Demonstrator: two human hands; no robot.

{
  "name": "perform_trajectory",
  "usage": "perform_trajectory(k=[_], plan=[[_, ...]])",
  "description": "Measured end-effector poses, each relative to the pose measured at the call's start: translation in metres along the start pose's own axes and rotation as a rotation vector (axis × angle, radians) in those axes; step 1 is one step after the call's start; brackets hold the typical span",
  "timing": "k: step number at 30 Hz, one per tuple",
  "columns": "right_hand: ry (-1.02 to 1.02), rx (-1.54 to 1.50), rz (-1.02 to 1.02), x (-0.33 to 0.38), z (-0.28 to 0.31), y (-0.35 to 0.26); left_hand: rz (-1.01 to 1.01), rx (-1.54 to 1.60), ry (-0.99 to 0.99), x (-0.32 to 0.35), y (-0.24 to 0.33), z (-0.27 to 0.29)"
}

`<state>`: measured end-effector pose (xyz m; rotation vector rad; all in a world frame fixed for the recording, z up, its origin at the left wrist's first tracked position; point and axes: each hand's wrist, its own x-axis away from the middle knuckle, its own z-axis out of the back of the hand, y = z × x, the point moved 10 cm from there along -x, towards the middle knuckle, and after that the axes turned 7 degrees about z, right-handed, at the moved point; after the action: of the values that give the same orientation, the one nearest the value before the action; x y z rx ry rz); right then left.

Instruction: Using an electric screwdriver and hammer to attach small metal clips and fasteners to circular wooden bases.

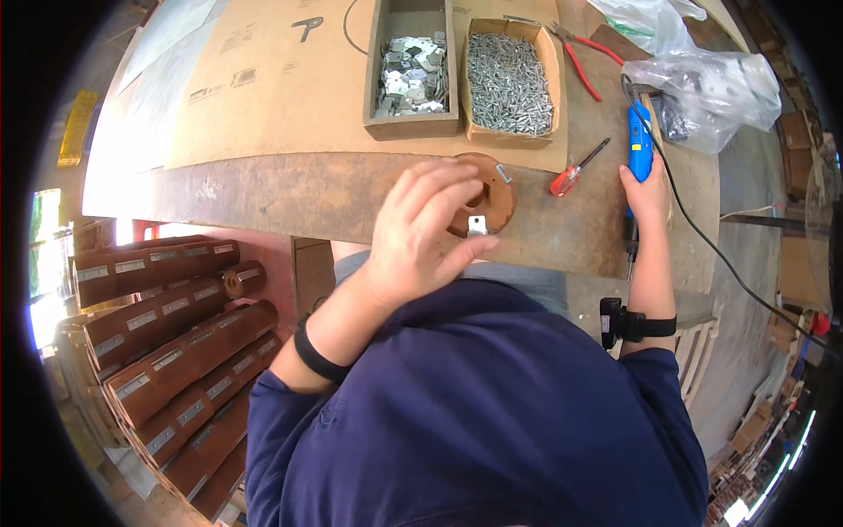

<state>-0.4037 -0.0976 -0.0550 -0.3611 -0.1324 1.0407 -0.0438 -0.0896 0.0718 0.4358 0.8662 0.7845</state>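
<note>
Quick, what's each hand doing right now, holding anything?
Left hand: fingers spread, resting on the round brown wooden disc, not gripping it.
Right hand: closed around the blue electric screwdriver.

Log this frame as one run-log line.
left hand: open, resting on brown wooden disc | right hand: grip shut on blue electric screwdriver | nearby: red-handled screwdriver, box of screws

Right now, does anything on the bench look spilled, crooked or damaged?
Nothing stands out. The left hand rests on the round brown wooden piece, the right hand holds the blue power screwdriver, and both boxes, metal plates and screws, keep their contents inside.
</note>
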Motion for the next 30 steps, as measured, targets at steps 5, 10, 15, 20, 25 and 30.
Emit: perform_trajectory(k=[5,10,15,20,25,30], plan=[[-0.005,0.019,0.002,0.001,0.002,-0.004,-0.027,-0.093,-0.126,-0.056,-0.004,-0.003],[0.026,0.016,0.008,0.001,0.001,0.0,0.063,-0.297,-0.435,-0.102,-0.058,-0.068],[0.002,0.04,-0.026,0.002,0.0,-0.004,0.145,-0.796,-0.784,-0.101,-0.088,-0.119],[-0.006,0.035,-0.046,0.001,-0.001,0.005,0.21,-0.666,-0.831,-0.104,-0.092,-0.124],[-0.029,0.038,-0.067,0.0,-0.002,0.004,0.149,-0.58,-0.633,-0.108,-0.088,-0.111],[0.034,-0.003,-0.005,-0.002,-0.002,0.002,0.058,-0.416,-0.342,-0.115,-0.075,-0.087]])
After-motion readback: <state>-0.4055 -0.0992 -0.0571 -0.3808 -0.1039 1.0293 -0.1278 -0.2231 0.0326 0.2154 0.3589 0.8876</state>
